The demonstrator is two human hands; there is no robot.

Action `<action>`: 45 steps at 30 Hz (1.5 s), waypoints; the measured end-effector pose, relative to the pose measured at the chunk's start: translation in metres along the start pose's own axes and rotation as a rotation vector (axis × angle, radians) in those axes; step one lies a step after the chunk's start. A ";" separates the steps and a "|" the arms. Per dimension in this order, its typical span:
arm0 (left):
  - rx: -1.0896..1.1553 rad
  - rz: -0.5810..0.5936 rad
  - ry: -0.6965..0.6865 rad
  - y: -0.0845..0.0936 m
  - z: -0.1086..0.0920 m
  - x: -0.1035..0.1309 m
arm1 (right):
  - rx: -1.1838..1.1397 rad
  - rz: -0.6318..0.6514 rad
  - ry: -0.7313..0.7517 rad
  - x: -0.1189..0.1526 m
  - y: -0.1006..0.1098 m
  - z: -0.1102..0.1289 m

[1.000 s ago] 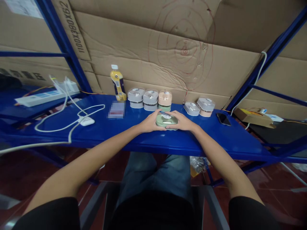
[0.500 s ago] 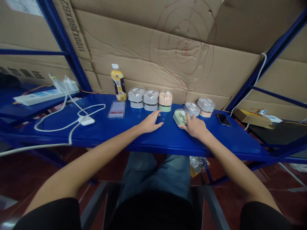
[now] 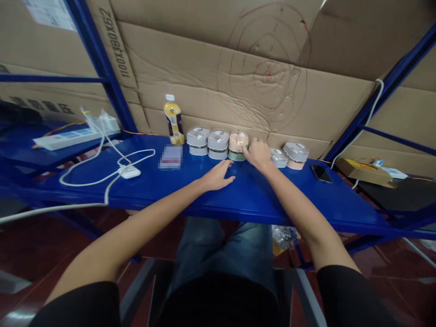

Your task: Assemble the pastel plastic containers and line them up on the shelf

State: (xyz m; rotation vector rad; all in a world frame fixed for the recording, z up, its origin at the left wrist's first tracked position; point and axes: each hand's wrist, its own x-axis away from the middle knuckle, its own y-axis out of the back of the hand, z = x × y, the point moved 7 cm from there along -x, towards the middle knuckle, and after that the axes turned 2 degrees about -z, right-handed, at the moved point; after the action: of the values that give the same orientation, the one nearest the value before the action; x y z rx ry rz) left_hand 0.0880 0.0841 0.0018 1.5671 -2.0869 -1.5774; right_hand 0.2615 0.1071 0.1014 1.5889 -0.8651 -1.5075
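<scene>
Left hand (image 3: 217, 176), empty, spread its fingers at the glossy blue table (image 3: 163, 188); whether the right hand (image 3: 258, 153) gripped anything was hidden. By it, a peach, rounded, clear-lidded plastic box (image 3: 238, 140) topped a green box (image 3: 236, 156), seemingly light, stiff, slick, best held by its sides.

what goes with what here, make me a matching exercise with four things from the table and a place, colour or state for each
1. bottle
2. phone
3. left hand
4. peach box nearest the right hand

A. lying flat towards the table's right end
B. resting on a green box
C. yellow, standing upright
D. thumb and fingers apart, nothing held

Pairs: 1-C, 2-A, 3-D, 4-B
</scene>
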 end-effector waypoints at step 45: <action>0.153 0.010 -0.089 0.014 -0.011 0.010 | -0.790 0.118 0.298 0.042 -0.021 -0.043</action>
State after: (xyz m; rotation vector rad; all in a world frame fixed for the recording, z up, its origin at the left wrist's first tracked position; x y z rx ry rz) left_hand 0.0810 0.0686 0.0132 1.5560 -2.3085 -1.5446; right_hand 0.3071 0.0833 0.0631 1.0964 -0.1417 -1.2538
